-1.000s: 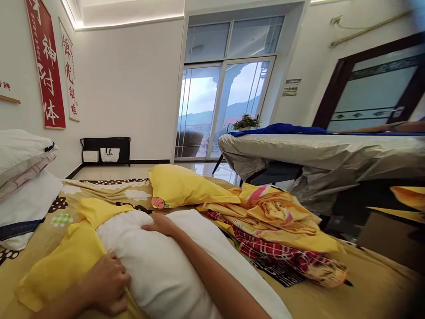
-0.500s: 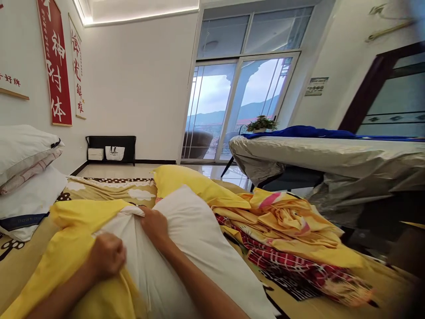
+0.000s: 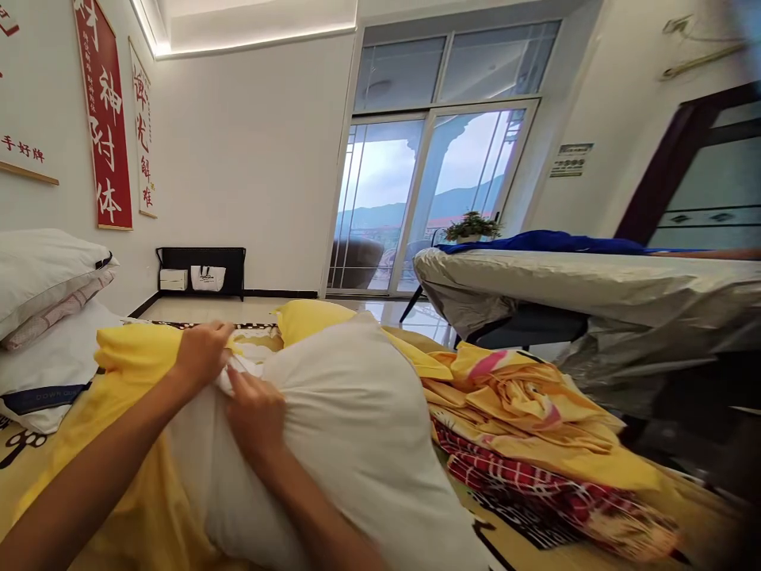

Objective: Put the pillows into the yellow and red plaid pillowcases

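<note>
A plump white pillow (image 3: 362, 420) lies in front of me, its left part partly covered by a yellow pillowcase (image 3: 112, 428). My left hand (image 3: 205, 355) is closed at the far edge of the yellow cloth, where a bit of yellow shows by the fingertips. Close beside it, my right hand (image 3: 257, 412) pinches the white fabric at the pillow's far left corner. The two hands nearly touch. Part of the pillow's left end is hidden under the case and behind my forearms.
Behind the white pillow is a yellow pillow (image 3: 306, 315). Crumpled yellow bedding (image 3: 523, 396) and red plaid cloth (image 3: 511, 468) lie to the right. Stacked white pillows (image 3: 47, 333) stand at left. A covered table (image 3: 535, 274) is at the right rear.
My left hand has moved up and away from me, to the pillow's far corner beside my right hand. My right hand has come slightly nearer. The pillow's white body looks more bunched up.
</note>
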Demonstrator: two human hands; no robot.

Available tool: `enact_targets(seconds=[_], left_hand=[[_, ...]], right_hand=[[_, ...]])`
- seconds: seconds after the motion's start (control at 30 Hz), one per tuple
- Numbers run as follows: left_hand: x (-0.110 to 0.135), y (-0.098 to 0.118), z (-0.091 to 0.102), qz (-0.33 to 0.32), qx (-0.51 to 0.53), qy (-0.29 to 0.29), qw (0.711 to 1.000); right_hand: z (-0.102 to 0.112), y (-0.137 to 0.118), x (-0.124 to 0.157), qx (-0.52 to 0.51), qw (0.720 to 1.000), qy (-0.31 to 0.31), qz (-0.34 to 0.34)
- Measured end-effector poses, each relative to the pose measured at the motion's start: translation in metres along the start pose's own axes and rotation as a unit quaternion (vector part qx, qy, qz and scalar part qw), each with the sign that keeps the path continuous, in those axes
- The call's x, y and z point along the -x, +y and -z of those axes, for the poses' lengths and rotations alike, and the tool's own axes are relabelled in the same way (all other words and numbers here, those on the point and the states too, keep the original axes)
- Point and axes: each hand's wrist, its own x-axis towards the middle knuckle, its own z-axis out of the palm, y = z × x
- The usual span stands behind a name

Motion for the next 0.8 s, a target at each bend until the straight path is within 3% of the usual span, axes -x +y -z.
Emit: enact_targets(seconds=[0.13,0.23,0.37,0.47,0.53,0.6,0.7,0.8], left_hand=[[0.004,0.024,-0.001,-0.057,0.036,0.017,0.998],[0.024,0.002,-0.023,-0.089,-0.001,-0.009,0.996],[0.048,-0.049,-0.045,-0.048,-0.092,0.020,0.994],[0.057,-0.067,-0.043,-0.038,-0.130,0.035,0.990],[0.060,-0.068,-0.039,-0.055,-0.129,0.040,0.989],[0.059,-0.064,-0.035,-0.062,-0.104,0.049,0.991],[0.052,-0.057,-0.033,-0.014,-0.058,0.040,0.997],[0.037,-0.045,-0.029,0.034,-0.041,-0.013,0.999]], right_hand=[[-0.039,-0.026,0.004,0.008,0.996,-0.009,0.093],[-0.046,-0.022,-0.002,0.020,0.994,-0.049,0.097],[-0.013,0.008,-0.013,-0.023,0.988,-0.088,0.128],[0.020,0.032,-0.023,-0.033,0.983,-0.095,0.156],[0.033,0.045,-0.030,0.017,0.990,-0.087,0.112],[0.036,0.052,-0.035,0.056,0.988,-0.125,0.077],[0.030,0.047,-0.033,0.018,0.973,-0.203,0.111],[0.026,0.031,-0.020,-0.015,0.970,-0.192,0.148]])
